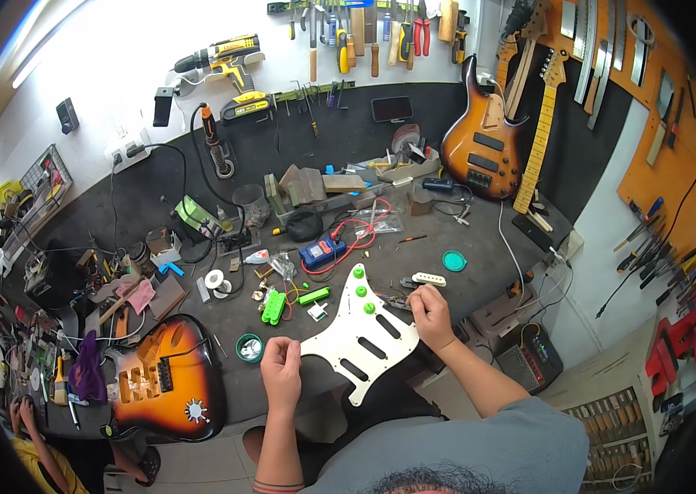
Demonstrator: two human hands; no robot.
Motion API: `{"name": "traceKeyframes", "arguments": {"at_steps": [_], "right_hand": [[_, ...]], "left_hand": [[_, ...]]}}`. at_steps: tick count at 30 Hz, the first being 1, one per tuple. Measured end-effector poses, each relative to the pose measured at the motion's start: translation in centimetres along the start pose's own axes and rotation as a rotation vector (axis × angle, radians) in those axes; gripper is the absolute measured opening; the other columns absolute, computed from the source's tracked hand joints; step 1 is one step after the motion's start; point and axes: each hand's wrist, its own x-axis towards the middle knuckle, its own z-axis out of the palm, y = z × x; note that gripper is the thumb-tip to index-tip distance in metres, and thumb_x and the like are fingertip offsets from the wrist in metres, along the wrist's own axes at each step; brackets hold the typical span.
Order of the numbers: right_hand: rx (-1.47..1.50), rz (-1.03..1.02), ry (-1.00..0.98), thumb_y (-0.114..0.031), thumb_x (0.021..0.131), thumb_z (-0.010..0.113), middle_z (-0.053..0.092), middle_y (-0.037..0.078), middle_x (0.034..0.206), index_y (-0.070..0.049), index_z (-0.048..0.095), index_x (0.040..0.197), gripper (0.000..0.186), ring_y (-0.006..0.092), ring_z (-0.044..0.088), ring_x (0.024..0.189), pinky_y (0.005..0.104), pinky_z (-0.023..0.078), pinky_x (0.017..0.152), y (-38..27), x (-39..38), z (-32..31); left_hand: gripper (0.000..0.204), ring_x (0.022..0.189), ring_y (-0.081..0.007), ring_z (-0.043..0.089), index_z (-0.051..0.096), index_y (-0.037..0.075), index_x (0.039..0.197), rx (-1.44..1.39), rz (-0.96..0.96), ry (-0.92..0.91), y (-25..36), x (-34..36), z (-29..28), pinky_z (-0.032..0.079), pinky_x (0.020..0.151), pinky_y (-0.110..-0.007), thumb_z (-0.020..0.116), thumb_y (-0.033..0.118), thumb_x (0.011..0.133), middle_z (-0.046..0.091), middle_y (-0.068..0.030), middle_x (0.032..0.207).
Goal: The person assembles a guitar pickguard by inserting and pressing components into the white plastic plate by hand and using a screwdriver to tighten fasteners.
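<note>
A white guitar pickguard (343,339) with three slots hangs tilted over the bench's near edge. Three green knobs sit along its upper end. At its left tip, the fingers of my left hand (282,372) are closed on the edge. My right hand (432,318) is curled closed against the right edge; its fingertips are partly hidden. Just beyond that hand lies a cream pickup (429,279). Left of the pickguard rest a green pickup cover (274,307), a slimmer green cover (315,295) and a small switch (318,312).
A sunburst guitar body (191,381) lies on the bench's left. Nearby stands a small green dish (249,348). Farther back are a solder spool (218,283), a blue multimeter (322,252) with red leads and a teal lid (453,261). Another person's arm (35,432) shows at lower left.
</note>
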Motion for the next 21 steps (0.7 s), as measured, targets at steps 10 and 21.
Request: {"name": "traceKeyframes", "arguments": {"at_steps": [10,21], "right_hand": [[0.003,-0.015,0.005,-0.01,0.11,0.062,0.067,0.011,0.087,0.0,0.066,0.091,0.022,0.028,0.064,0.085,0.0406,0.052,0.081,0.67,-0.2,0.05],[-0.009,0.007,0.025,-0.008,0.107,0.064,0.067,0.014,0.086,-0.001,0.069,0.091,0.018,0.0343,0.066,0.086,0.0452,0.054,0.082,-0.1,-0.03,0.01]], "left_hand": [[0.011,0.072,-0.0035,0.053,0.065,0.003,0.106,0.002,-0.017,0.008,0.17,0.0,0.17,0.039,0.062,-0.023,0.071,0.01,0.113,0.062,0.0041,0.085],[0.012,0.069,-0.0025,0.051,0.064,0.004,0.106,0.015,0.012,0.004,-0.24,0.01,0.02,0.038,0.06,-0.023,0.069,0.011,0.114,0.06,0.0047,0.084]]}}
